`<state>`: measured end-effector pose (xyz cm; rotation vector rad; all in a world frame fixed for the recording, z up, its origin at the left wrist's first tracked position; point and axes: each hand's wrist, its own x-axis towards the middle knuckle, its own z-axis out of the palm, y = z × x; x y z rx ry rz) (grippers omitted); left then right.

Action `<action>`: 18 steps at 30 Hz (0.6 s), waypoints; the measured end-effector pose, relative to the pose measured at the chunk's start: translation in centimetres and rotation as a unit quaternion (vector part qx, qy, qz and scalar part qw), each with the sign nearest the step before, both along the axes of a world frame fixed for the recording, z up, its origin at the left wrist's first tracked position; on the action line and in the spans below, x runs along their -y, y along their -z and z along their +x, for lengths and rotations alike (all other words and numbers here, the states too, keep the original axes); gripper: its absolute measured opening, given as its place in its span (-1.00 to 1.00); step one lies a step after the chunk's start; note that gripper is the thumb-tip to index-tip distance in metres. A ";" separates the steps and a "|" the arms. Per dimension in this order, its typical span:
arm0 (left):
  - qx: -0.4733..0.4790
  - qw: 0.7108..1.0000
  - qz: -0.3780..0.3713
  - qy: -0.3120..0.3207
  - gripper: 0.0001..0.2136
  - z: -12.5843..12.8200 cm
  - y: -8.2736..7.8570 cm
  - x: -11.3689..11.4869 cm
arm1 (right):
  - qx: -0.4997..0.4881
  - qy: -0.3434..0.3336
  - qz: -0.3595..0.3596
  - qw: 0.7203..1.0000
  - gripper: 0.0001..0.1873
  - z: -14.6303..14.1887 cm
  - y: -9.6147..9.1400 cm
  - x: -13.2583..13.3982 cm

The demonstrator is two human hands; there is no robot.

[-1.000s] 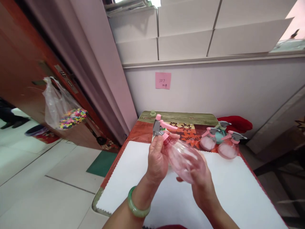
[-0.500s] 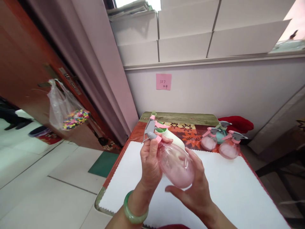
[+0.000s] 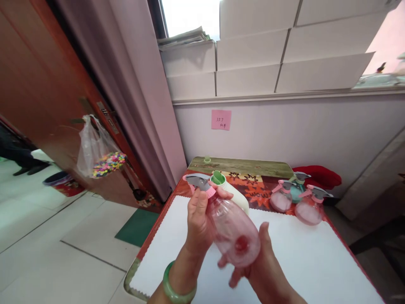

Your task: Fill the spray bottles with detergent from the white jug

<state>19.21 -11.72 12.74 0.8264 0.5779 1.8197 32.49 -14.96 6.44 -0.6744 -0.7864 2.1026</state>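
Note:
My left hand [image 3: 200,215] is closed around the neck of a pink see-through spray bottle [image 3: 232,228], which has a grey and pink trigger head. The bottle is tilted, its head to the upper left and its rounded bottom toward my right hand. My right hand [image 3: 264,266] is at the bottom end, thumb up and fingers stretched out, partly behind the bottle; whether it touches the bottle I cannot tell. Just beyond the bottle is a white bottle [image 3: 236,194] with a green mouth, partly hidden by the spray bottle.
On the table's right stand two pink spray bottles [image 3: 309,211] and a teal spray bottle [image 3: 296,192]. A white mat [image 3: 303,257] covers the near tabletop. A small green cap [image 3: 207,159] sits at the back edge. A bag of colourful bits [image 3: 109,164] hangs on the door at left.
The spray bottle has turned in my left hand, so its trigger now faces left and away. My right hand has shifted lower, with its thumb up. The view has moved slightly.

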 end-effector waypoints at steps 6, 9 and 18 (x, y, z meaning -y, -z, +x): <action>-0.045 0.997 -0.013 -0.063 -0.78 -0.3 -0.3 -0.2 | 0.315 0.327 0.465 0.760 0.17 -0.7 2.8 -0.8; -0.005 0.999 -0.030 -0.032 -0.72 -0.2 0.0 -0.3 | 0.320 0.342 0.462 0.753 0.06 -1.1 2.7 -1.1; 0.027 0.996 -0.024 0.085 -0.71 -1.6 1.0 -1.4 | -0.023 0.006 0.034 0.999 -0.14 -1.1 -0.4 -0.1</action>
